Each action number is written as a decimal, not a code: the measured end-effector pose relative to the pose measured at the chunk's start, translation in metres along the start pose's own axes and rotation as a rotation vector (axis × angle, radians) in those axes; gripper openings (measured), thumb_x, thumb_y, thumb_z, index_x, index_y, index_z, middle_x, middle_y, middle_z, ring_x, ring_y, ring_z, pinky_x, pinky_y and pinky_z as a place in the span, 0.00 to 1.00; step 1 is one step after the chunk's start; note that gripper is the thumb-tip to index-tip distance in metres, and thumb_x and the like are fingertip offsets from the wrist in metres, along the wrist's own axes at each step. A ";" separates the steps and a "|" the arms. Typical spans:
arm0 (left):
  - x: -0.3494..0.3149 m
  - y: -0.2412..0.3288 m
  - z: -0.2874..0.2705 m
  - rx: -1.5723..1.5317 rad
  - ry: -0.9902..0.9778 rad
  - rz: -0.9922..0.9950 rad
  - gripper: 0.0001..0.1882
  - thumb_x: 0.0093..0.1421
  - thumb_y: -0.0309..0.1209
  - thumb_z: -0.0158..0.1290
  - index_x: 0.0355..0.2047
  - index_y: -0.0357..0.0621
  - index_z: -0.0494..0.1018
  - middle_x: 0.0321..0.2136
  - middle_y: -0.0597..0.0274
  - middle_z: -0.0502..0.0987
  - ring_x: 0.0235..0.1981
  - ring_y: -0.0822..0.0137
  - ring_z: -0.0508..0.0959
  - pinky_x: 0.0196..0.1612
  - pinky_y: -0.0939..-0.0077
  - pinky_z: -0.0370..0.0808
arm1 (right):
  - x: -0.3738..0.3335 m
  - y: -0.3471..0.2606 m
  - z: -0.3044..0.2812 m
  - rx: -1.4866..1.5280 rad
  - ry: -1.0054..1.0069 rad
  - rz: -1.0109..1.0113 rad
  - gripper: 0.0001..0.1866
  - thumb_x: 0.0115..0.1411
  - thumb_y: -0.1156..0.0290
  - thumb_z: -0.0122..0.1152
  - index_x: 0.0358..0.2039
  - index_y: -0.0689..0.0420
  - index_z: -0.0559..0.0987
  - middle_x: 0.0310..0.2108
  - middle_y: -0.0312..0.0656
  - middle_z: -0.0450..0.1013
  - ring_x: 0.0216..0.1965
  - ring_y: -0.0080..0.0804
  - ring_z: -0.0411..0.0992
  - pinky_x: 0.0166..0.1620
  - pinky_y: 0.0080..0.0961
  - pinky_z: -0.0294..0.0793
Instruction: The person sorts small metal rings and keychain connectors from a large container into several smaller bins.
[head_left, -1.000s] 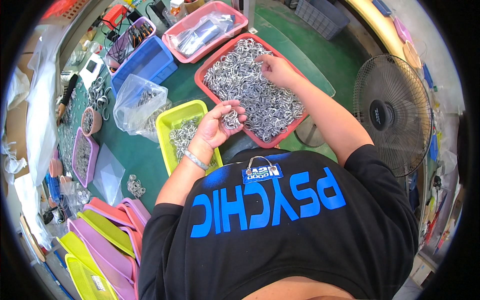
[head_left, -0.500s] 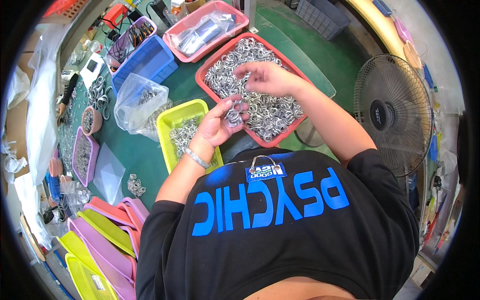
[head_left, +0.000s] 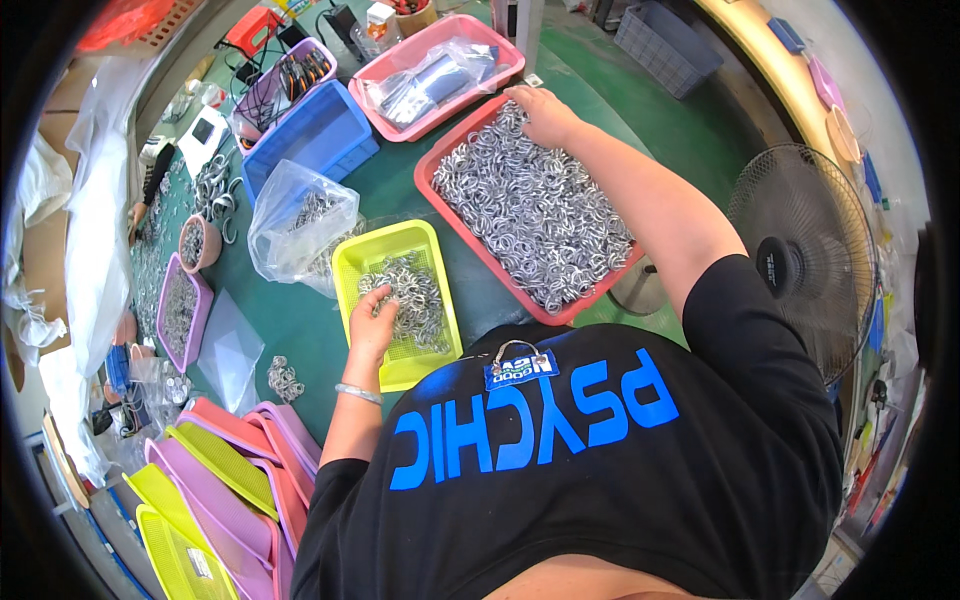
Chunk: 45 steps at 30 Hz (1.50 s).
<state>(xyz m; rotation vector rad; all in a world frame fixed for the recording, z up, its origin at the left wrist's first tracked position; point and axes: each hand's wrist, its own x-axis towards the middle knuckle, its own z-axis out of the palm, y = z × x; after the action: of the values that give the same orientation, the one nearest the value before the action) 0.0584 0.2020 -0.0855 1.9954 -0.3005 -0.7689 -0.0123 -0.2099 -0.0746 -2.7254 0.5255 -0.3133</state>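
My left hand (head_left: 372,325) is over the left side of a yellow-green basket (head_left: 345,262), thumb and fingers a little apart. Beside its fingertips lies a pile of small silver metal rings (head_left: 412,300). I see nothing held in it. At the far corner of a red tray (head_left: 478,275), my right hand (head_left: 546,115) stretches its fingers over the rings and the rim. Their undersides are hidden, and nothing shows between them. The tray is heaped with loose metal rings (head_left: 545,215).
Left of the basket sit a clear bag of rings (head_left: 290,225) and a blue bin (head_left: 318,135). A pink tray (head_left: 508,68) holds wrapped items. Stacked colored baskets (head_left: 200,490) stand at the lower left; a fan (head_left: 800,255) stands at the right.
My left hand has moved from the red tray to the yellow-green basket, and the rings it held are gone from it. My right hand has reached to the tray's far corner.
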 end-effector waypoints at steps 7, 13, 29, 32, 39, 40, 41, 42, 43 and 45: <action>0.005 0.023 0.012 0.391 0.109 0.303 0.14 0.47 0.31 0.53 0.35 0.39 0.72 0.36 0.51 0.73 0.41 0.57 0.71 0.45 0.70 0.66 | -0.012 -0.021 0.004 -0.180 -0.050 0.022 0.30 0.43 0.78 0.51 0.51 0.49 0.63 0.50 0.38 0.62 0.50 0.43 0.59 0.49 0.35 0.62; 0.031 0.072 0.044 0.388 0.048 0.477 0.13 0.47 0.32 0.52 0.34 0.40 0.72 0.36 0.51 0.72 0.42 0.54 0.70 0.47 0.67 0.64 | -0.008 -0.014 0.003 -0.086 0.049 0.019 0.31 0.42 0.76 0.54 0.51 0.50 0.63 0.47 0.40 0.64 0.46 0.44 0.61 0.45 0.36 0.65; 0.037 0.090 0.072 0.306 -0.147 0.567 0.11 0.46 0.30 0.53 0.31 0.39 0.72 0.35 0.54 0.72 0.40 0.57 0.71 0.45 0.70 0.66 | 0.003 -0.006 0.000 -0.026 -0.001 0.081 0.32 0.40 0.73 0.57 0.50 0.53 0.63 0.43 0.44 0.67 0.44 0.46 0.63 0.47 0.34 0.64; 0.034 0.092 0.071 0.330 -0.161 0.547 0.12 0.46 0.30 0.53 0.32 0.39 0.72 0.35 0.54 0.72 0.40 0.57 0.71 0.45 0.70 0.66 | 0.005 -0.008 0.000 -0.006 -0.052 0.171 0.30 0.41 0.74 0.55 0.50 0.52 0.63 0.43 0.44 0.67 0.45 0.46 0.62 0.47 0.35 0.65; 0.033 0.093 0.070 0.340 -0.180 0.539 0.12 0.47 0.31 0.53 0.33 0.39 0.71 0.35 0.53 0.72 0.41 0.57 0.71 0.45 0.70 0.66 | 0.002 -0.014 0.009 -0.027 0.058 0.115 0.26 0.42 0.80 0.49 0.46 0.52 0.65 0.42 0.45 0.68 0.46 0.44 0.62 0.47 0.36 0.63; 0.032 0.094 0.070 0.336 -0.184 0.532 0.12 0.47 0.31 0.53 0.33 0.39 0.71 0.35 0.53 0.72 0.40 0.57 0.71 0.45 0.70 0.66 | 0.002 -0.015 0.007 0.007 0.048 0.111 0.25 0.42 0.81 0.49 0.45 0.53 0.66 0.42 0.45 0.68 0.47 0.44 0.62 0.47 0.35 0.63; 0.032 0.095 0.070 0.332 -0.187 0.524 0.13 0.47 0.31 0.53 0.33 0.39 0.71 0.35 0.53 0.72 0.40 0.57 0.71 0.45 0.70 0.66 | 0.002 -0.016 0.005 0.041 0.037 0.106 0.25 0.42 0.81 0.48 0.44 0.53 0.66 0.42 0.45 0.68 0.47 0.43 0.62 0.47 0.35 0.63; 0.032 0.095 0.070 0.329 -0.190 0.517 0.13 0.47 0.31 0.53 0.33 0.39 0.71 0.35 0.53 0.72 0.40 0.57 0.71 0.45 0.70 0.66 | 0.001 -0.018 0.003 0.050 0.044 0.083 0.24 0.41 0.82 0.48 0.43 0.54 0.67 0.40 0.45 0.68 0.45 0.43 0.63 0.46 0.34 0.64; 0.033 0.092 0.070 0.344 -0.185 0.544 0.13 0.47 0.31 0.53 0.33 0.39 0.71 0.35 0.54 0.72 0.39 0.58 0.71 0.43 0.71 0.67 | 0.000 -0.021 0.001 0.059 0.049 0.057 0.24 0.41 0.83 0.48 0.43 0.55 0.67 0.39 0.45 0.68 0.44 0.42 0.64 0.45 0.33 0.64; 0.039 0.085 0.070 0.373 -0.176 0.599 0.13 0.48 0.31 0.53 0.35 0.40 0.71 0.34 0.55 0.72 0.37 0.61 0.72 0.40 0.73 0.67 | -0.004 -0.028 -0.007 0.118 0.007 0.042 0.24 0.40 0.84 0.48 0.42 0.56 0.67 0.36 0.44 0.69 0.41 0.41 0.65 0.43 0.31 0.66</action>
<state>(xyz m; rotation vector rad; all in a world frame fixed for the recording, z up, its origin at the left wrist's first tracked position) 0.0534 0.0898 -0.0543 2.0099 -1.1559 -0.5199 -0.0089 -0.1859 -0.0582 -2.5971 0.5475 -0.3328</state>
